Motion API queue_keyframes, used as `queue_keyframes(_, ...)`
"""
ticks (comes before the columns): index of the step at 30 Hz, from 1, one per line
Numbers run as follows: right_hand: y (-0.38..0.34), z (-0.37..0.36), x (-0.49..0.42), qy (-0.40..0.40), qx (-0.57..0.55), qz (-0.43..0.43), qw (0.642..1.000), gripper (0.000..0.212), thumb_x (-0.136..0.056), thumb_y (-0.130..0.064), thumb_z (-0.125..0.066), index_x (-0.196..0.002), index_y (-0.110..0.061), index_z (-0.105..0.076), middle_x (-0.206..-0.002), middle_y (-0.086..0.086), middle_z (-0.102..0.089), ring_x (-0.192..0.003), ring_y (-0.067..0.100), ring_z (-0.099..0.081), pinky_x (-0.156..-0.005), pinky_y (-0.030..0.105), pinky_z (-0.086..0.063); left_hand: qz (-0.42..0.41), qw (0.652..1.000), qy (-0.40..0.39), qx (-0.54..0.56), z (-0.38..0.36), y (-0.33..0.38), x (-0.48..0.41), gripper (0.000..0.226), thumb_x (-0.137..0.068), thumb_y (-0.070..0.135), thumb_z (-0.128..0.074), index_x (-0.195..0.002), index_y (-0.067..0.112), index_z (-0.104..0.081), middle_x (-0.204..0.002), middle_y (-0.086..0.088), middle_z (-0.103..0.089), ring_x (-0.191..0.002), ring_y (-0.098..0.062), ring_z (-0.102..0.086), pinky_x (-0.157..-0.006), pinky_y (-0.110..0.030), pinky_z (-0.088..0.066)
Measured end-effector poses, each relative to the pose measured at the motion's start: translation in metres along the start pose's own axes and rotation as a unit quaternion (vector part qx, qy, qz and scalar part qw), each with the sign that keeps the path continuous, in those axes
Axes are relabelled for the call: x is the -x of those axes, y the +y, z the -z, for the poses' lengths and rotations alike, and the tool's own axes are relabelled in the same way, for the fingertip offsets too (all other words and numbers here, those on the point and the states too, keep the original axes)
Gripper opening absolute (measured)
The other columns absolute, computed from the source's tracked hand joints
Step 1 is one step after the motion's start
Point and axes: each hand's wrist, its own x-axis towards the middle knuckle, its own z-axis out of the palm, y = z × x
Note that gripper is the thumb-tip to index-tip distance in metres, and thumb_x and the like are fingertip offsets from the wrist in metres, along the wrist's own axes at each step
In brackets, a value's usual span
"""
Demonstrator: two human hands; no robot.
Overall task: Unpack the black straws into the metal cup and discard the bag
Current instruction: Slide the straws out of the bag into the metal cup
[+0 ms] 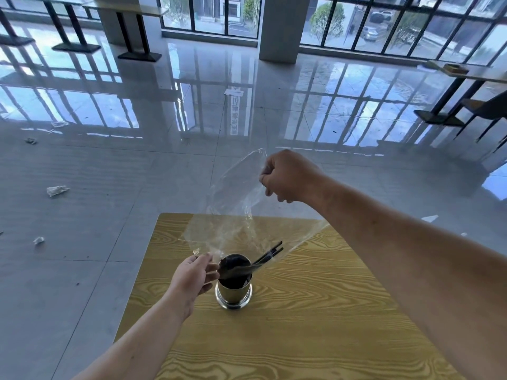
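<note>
A shiny metal cup (233, 296) stands on the wooden table (301, 311). Black straws (267, 255) fill its mouth, and a few lean out to the right, their tips still inside the clear plastic bag (233, 204). My right hand (285, 178) holds the bag up by its closed end, high above the cup, so the bag hangs mouth-down over it. My left hand (193, 275) is beside the cup's rim on the left and pinches the lower edge of the bag with its fingertips.
Glossy grey floor tiles surround the table, with crumpled paper scraps (57, 190) lying at the left. Black-legged tables stand at the back left. Another table and a chair (482, 111) are at the right. Large windows line the far wall.
</note>
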Motion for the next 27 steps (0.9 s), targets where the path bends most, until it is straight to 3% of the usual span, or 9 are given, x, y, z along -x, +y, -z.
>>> queue_keyframes(4, 0.003, 0.015, 0.0, 0.008, -0.027, -0.014, 0.999, 0.015, -0.093, -0.014, -0.061, -0.086, -0.01, -0.073, -0.072, 0.001, -0.081, -0.064, 0.025, -0.078, -0.046, 0.026, -0.058, -0.012, 1.0, -0.006, 0.008, -0.002, 0.005, 0.002, 0.03, -0.098, 0.044, -0.063, -0.109, 0.017, -0.069, -0.096, -0.004, -0.081, -0.092, -0.025, -0.078, -0.081, -0.041, -0.058)
queue_keyframes(9, -0.002, 0.023, 0.007, 0.013, -0.034, -0.009, 0.999, 0.016, -0.094, -0.015, -0.061, -0.083, -0.013, -0.072, -0.073, 0.0, -0.08, -0.067, 0.024, -0.079, -0.048, 0.027, -0.059, -0.029, 1.0, -0.003, 0.013, -0.006, 0.01, 0.007, 0.028, -0.098, 0.044, -0.064, -0.109, 0.018, -0.068, -0.1, -0.006, -0.081, -0.09, -0.023, -0.076, -0.079, -0.04, -0.056)
queue_keyframes(13, -0.017, 0.011, 0.014, 0.022, 0.025, 0.015, 0.999, 0.018, -0.092, -0.013, -0.058, -0.082, -0.01, -0.073, -0.081, 0.007, -0.079, -0.074, 0.031, -0.076, -0.068, 0.045, -0.068, -0.032, 0.999, 0.017, 0.011, -0.003, 0.007, 0.009, 0.023, -0.099, 0.037, -0.063, -0.106, 0.017, -0.07, -0.102, -0.01, -0.079, -0.092, -0.025, -0.074, -0.08, -0.041, -0.055)
queue_keyframes(17, -0.031, 0.003, 0.016, -0.001, 0.05, 0.017, 0.999, 0.018, -0.088, -0.01, -0.056, -0.077, -0.015, -0.07, -0.086, 0.01, -0.079, -0.082, 0.033, -0.075, -0.076, 0.048, -0.067, -0.025, 0.999, 0.025, 0.011, -0.001, 0.004, 0.012, 0.021, -0.101, 0.033, -0.06, -0.106, 0.016, -0.071, -0.101, -0.01, -0.079, -0.095, -0.028, -0.074, -0.085, -0.044, -0.057)
queue_keyframes(22, -0.029, 0.011, 0.017, -0.008, 0.043, -0.005, 0.999, 0.02, -0.085, -0.008, -0.054, -0.08, -0.011, -0.072, -0.073, 0.006, -0.08, -0.064, 0.029, -0.078, -0.062, 0.05, -0.068, -0.023, 0.999, 0.025, 0.012, -0.002, 0.003, 0.014, 0.021, -0.101, 0.032, -0.059, -0.106, 0.015, -0.071, -0.1, -0.009, -0.08, -0.092, -0.026, -0.074, -0.079, -0.04, -0.056)
queue_keyframes(27, -0.031, 0.022, 0.021, -0.006, 0.017, -0.009, 1.0, 0.019, -0.089, -0.01, -0.056, -0.081, -0.015, -0.072, -0.068, -0.002, -0.08, -0.06, 0.022, -0.078, -0.057, 0.043, -0.068, -0.027, 0.999, 0.011, 0.02, -0.002, 0.005, 0.021, 0.023, -0.101, 0.035, -0.06, -0.107, 0.016, -0.072, -0.095, -0.005, -0.081, -0.092, -0.026, -0.075, -0.078, -0.04, -0.057)
